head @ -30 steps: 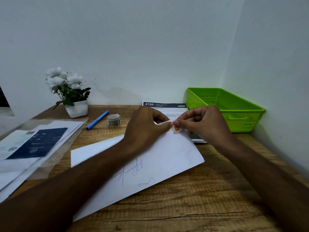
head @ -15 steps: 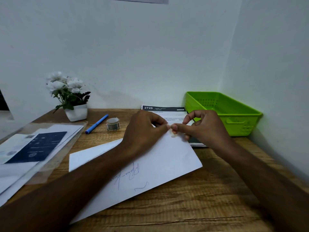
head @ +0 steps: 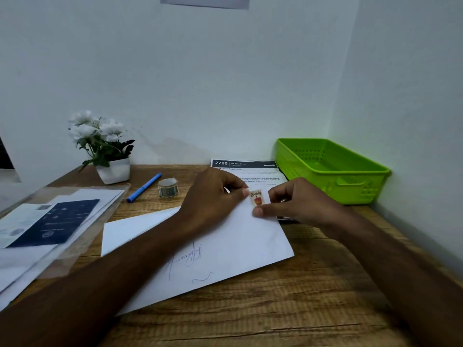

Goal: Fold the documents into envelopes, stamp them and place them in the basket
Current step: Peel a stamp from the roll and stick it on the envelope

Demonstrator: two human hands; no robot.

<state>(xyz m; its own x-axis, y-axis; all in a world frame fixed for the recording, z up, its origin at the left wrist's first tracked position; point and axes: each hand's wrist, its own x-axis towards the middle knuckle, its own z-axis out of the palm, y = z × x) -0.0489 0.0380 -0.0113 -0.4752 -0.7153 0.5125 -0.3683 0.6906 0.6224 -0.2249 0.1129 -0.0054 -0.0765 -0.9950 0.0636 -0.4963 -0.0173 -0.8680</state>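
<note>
a brown wood-grain desk (head: 288,309) fills the lower view and runs back into a corner of white walls. on its middle lies a large white paper envelope (head: 245,244), flat and set at a slant, with blue handwriting across its face. at the left edge a clear plastic sleeve (head: 105,211) lies over a stack of white papers, with a dark blue printed document (head: 55,221) inside it. a bright green perforated plastic basket (head: 350,191) stands in the back right corner, apart from the envelope. a white pot of white flowers (head: 105,146) stands at the back left by the wall. a white printed form with a black header strip (head: 248,169) lies flat just left of the basket, its near part hidden by the hands and the envelope's corner. the left hand (head: 213,199) reaches across the envelope and the right hand (head: 300,201) comes in from the right; both have their fingers curled, tips meeting at the envelope's far right corner. a blue capped pen (head: 144,187) lies slanted between the pot and a small roll of patterned tape (head: 168,187), which stands near the left hand. a small cream stamp with a red picture and dark lettering (head: 256,199) lies face up on that far right corner of the envelope: a left fingertip presses its upper left edge, the right thumb tip presses its lower edge, and the right forefinger bends just beside it. the left thumb is hidden.
</note>
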